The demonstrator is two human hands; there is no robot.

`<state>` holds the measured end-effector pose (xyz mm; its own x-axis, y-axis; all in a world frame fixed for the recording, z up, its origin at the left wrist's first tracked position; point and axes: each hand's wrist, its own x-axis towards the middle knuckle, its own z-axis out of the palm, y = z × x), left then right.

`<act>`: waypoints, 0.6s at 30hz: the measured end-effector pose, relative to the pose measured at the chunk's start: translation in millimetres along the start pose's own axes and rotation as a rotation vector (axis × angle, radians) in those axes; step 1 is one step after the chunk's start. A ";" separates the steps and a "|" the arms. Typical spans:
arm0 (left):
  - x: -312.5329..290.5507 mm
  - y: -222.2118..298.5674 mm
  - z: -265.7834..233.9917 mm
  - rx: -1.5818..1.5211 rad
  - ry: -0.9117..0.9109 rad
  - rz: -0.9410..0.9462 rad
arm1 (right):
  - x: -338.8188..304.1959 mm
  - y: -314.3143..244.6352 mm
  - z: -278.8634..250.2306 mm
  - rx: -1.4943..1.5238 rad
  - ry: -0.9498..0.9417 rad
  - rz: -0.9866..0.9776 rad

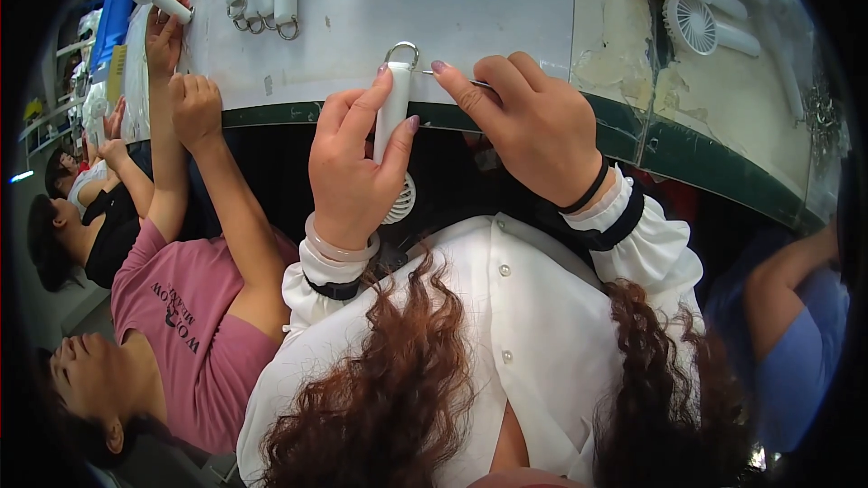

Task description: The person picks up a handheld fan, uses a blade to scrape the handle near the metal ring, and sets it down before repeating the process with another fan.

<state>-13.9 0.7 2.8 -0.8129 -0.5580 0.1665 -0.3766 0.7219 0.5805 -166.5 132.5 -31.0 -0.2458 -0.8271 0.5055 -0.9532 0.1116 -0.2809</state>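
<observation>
Our left hand (357, 163) holds a white handheld fan (392, 108) across the near edge of the table (334, 0), its grille (400, 201) toward six o'clock and its metal ring (403, 43) at twelve. Our right hand (542, 122) pinches a thin metal tool (428, 72) coming in from three o'clock, tip close to the fan's ring end; whether it touches, we can't quite tell. We do best to brace the fan firmly, guide the tip straight and press lightly, lest it slip and scratch the plastic.
</observation>
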 end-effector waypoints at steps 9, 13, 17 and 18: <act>0.4 -5.7 -5.4 -0.380 -0.097 -0.181 | 4.2 -3.5 3.4 0.020 0.119 0.108; -5.4 -10.3 -4.7 -0.529 -0.109 -0.189 | 7.6 6.3 4.7 0.146 0.212 0.183; -8.1 -2.5 -8.3 -0.455 -0.064 -0.104 | 12.2 1.5 -0.2 0.521 0.129 0.308; -9.1 -2.2 -8.7 -0.460 -0.062 -0.099 | 12.9 0.6 -1.4 0.650 0.089 0.383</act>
<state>-1.8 0.7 7.0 -0.8133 -0.5794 0.0529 -0.2293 0.4028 0.8861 -170.6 122.6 -23.5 -0.5779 -0.7455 0.3322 -0.5099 0.0119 -0.8602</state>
